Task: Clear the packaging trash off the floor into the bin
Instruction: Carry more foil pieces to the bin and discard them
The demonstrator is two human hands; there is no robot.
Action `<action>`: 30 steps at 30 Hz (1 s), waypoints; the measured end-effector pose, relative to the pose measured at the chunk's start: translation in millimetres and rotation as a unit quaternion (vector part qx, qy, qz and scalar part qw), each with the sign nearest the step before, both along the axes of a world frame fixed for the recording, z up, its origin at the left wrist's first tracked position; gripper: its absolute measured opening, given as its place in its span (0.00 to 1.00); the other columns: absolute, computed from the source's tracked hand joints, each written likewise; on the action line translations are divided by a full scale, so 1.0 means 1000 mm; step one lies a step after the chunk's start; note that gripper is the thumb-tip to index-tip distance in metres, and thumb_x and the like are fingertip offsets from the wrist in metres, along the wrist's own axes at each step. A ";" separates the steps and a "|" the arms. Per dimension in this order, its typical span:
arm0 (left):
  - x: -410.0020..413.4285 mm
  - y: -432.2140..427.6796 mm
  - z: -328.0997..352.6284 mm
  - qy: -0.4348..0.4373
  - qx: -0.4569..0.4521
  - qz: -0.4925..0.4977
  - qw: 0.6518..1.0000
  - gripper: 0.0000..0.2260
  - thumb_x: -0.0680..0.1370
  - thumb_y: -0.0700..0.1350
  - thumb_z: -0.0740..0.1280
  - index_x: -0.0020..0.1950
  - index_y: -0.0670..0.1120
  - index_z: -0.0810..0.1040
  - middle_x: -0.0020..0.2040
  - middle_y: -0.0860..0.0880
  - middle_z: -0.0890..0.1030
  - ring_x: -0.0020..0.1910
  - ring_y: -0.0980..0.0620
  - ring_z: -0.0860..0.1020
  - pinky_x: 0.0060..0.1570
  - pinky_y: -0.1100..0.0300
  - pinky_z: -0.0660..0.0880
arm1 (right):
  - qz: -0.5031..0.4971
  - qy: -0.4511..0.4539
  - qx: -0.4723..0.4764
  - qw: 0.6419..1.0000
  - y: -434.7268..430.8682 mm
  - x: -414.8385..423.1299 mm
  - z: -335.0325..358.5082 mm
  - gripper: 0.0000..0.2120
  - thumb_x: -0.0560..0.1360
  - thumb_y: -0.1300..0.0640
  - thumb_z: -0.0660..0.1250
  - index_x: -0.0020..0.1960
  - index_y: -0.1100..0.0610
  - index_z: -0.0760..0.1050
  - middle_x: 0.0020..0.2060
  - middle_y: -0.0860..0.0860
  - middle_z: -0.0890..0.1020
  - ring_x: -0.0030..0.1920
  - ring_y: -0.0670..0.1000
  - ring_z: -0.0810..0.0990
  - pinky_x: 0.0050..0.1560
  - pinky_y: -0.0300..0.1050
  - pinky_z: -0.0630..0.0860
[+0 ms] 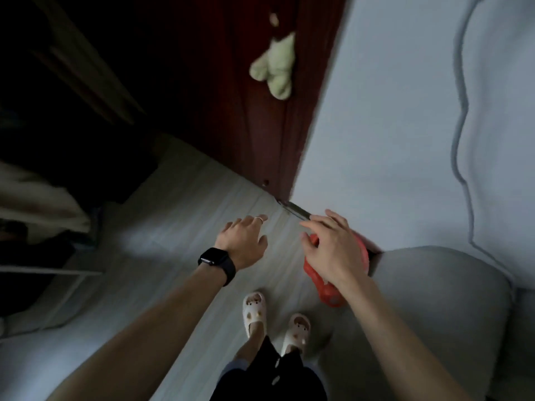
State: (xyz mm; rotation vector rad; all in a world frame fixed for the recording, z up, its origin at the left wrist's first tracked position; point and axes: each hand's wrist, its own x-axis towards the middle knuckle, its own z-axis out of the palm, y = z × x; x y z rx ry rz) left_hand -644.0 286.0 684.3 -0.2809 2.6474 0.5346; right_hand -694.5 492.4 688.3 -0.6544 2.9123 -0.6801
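The left hand (pixel 241 244) hovers spread wide, holding nothing; the right hand (pixel 333 250) covers an orange-red plastic object (pixel 327 293), possibly trash or bin, grip untellable; the pale plank floor (pixel 173 227) shows no other packaging; binning seemingly remains.

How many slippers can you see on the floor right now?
2. One slipper is on the person's left foot, the other slipper on the right foot, side by side on the pale floor. The dark area at left could hide more.
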 end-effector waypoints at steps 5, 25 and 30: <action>0.085 -0.064 0.079 0.041 -0.040 0.165 0.985 0.22 0.80 0.55 0.59 0.74 0.53 0.64 0.71 0.51 0.72 0.65 0.48 0.74 0.65 0.51 0.69 | 0.092 -0.004 -0.101 0.991 -0.071 0.019 0.071 0.16 0.73 0.46 0.62 0.52 0.50 0.84 0.52 0.49 0.84 0.62 0.55 0.77 0.67 0.47 0.69; 0.644 0.023 0.174 0.038 -0.162 0.731 0.661 0.16 0.79 0.55 0.60 0.66 0.57 0.74 0.62 0.53 0.78 0.61 0.50 0.76 0.55 0.54 0.74 | 0.654 -0.055 -0.022 0.755 -0.243 0.400 0.173 0.14 0.75 0.48 0.68 0.60 0.45 0.80 0.62 0.47 0.78 0.63 0.50 0.74 0.66 0.41 0.65; 0.780 0.059 0.172 0.046 -0.178 0.797 0.576 0.17 0.78 0.55 0.61 0.67 0.57 0.74 0.62 0.52 0.77 0.63 0.50 0.74 0.58 0.54 0.74 | 0.744 -0.034 -0.001 0.667 -0.270 0.556 0.175 0.16 0.75 0.47 0.68 0.62 0.44 0.78 0.63 0.45 0.77 0.64 0.50 0.74 0.67 0.43 0.68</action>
